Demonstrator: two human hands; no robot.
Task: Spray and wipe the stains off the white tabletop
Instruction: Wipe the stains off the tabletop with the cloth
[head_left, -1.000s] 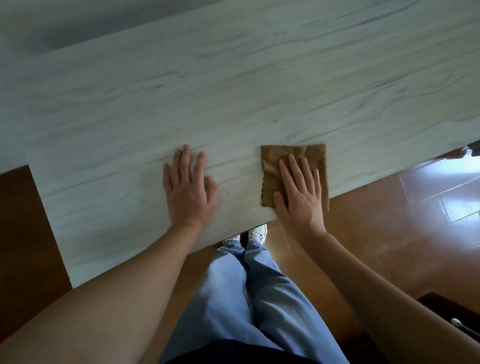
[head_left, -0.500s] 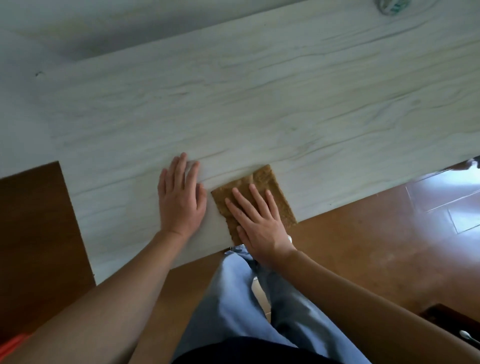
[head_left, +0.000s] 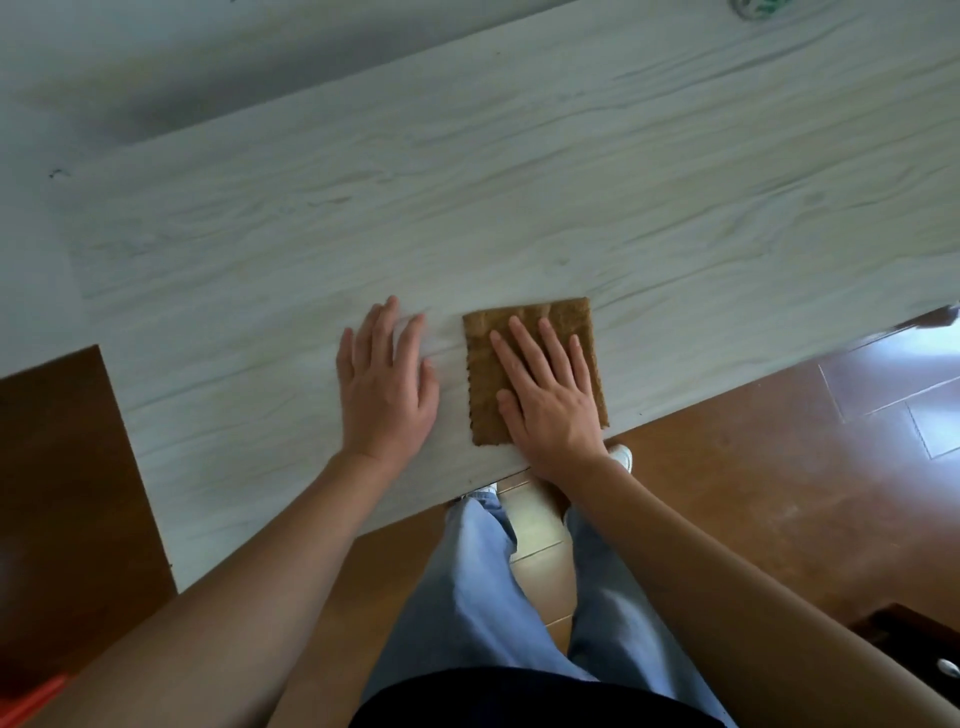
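A folded brown cloth (head_left: 485, 382) lies flat on the white wood-grain tabletop (head_left: 467, 197), close to the near edge. My right hand (head_left: 548, 392) presses down on the cloth with its fingers spread. My left hand (head_left: 384, 382) rests flat on the bare tabletop just left of the cloth, fingers apart and holding nothing. A small dark mark (head_left: 57, 173) shows on the surface at the far left. No spray bottle is in view.
A greenish round object (head_left: 758, 8) peeks in at the top edge, far right on the table. The table's left end (head_left: 140, 467) borders brown floor. My legs in blue trousers (head_left: 498, 597) stand at the near edge. A dark object (head_left: 914, 639) sits at the lower right.
My right hand has slid the cloth to the right and squared it up after pulling it left beside my left hand. The left hand has stayed flat on the table.
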